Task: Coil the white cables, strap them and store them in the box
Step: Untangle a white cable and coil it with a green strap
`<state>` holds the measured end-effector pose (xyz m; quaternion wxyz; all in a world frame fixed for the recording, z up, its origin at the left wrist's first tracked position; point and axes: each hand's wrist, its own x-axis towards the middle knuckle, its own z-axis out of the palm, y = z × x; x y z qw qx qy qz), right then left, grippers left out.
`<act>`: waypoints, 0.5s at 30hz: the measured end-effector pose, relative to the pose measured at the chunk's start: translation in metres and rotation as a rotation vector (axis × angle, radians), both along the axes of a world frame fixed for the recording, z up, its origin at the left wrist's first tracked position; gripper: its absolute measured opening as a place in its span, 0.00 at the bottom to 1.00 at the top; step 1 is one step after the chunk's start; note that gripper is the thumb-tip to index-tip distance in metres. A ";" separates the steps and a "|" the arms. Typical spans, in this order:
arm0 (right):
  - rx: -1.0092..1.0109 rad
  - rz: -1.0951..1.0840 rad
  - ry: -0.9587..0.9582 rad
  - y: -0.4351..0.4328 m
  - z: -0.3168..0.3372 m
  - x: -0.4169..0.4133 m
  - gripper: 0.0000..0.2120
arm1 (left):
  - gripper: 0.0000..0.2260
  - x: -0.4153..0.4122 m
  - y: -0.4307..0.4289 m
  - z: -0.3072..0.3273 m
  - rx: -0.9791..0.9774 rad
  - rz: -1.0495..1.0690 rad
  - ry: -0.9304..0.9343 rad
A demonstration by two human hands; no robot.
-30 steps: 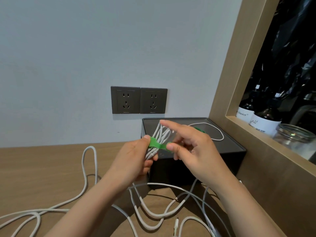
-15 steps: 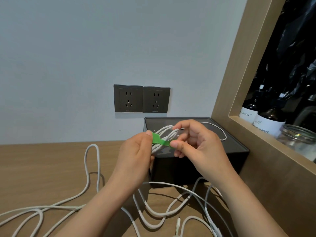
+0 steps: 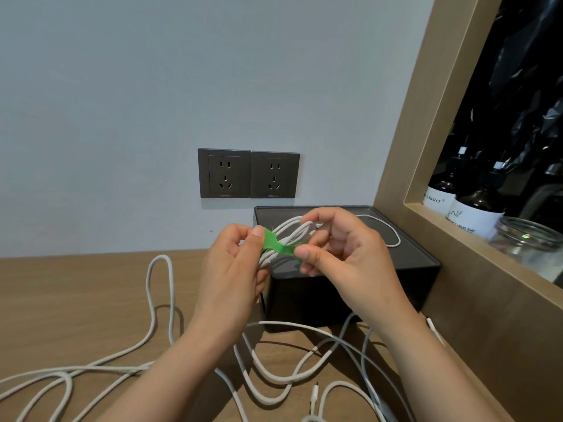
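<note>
Holding the coiled cable (image 3: 291,236) between both hands, you have it lifted off the table (image 3: 76,300), in front of the near-left corner of the box (image 3: 350,295) at your 12 o'clock. Treat it as light and limp. It is thin round cord in a matte white jacket, several loops lying side by side, and I judge they will spring apart if the squeeze slackens. Take hold across the waist of the bundle, where the loops run parallel, not at the rounded ends.

The green strap (image 3: 274,243) crosses that waist. It looks like flat, soft tape with a wider tab at one end, probably hook-and-loop, so it should bend freely and grip itself when pressed.

Your left hand (image 3: 234,269) curls round the bundle from 9 o'clock, its thumb pinning the wide tab. At 3 o'clock the fingers (image 3: 306,254) of your right hand (image 3: 347,257) pinch the strap's narrow end between thumb and forefinger, while the others curl about the loops.

The box is dark, rigid, matte and open-topped, with another white cable (image 3: 393,236) lying inside toward 2 o'clock. Loose cables (image 3: 158,300) sprawl across the wood-grain table from 5 to 8 o'clock, smooth, slack and likely to tangle. Two dark sockets (image 3: 248,173) sit on the wall at 12 o'clock. At 3 o'clock a wooden shelf (image 3: 457,239) carries dark bottles (image 3: 475,211) and a glass jar (image 3: 530,242).
</note>
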<state>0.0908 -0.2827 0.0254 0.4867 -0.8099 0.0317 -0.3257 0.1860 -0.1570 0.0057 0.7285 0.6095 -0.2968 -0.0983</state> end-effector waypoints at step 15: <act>0.088 0.001 -0.048 0.005 -0.001 0.002 0.14 | 0.11 -0.001 -0.001 -0.001 -0.053 0.060 0.047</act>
